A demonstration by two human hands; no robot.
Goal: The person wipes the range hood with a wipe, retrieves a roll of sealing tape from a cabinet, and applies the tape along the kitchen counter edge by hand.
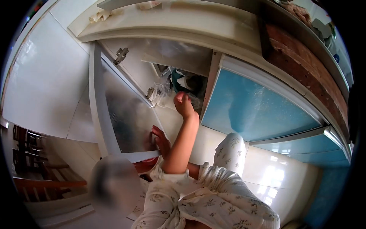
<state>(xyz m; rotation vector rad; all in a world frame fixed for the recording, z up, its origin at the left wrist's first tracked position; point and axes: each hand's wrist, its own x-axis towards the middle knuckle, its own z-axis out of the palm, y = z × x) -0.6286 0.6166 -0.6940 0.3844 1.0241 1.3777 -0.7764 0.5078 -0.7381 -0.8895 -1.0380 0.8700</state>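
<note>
One silver-grey cabinet door with a pale frame (126,110) stands swung open beside a glossy blue panel (259,103), above shiny cream floor tiles (267,168). Inside the cabinet sits a clear, crinkled plastic bag (162,89), next to dark items too shadowed to identify. The left forearm stretches up into the opening; its hand (183,102) is curled just beside the bag, its grip unclear. Crossing beneath that forearm, the right hand (161,142) has fingers parted near the door's inner face; contact is uncertain.
</note>
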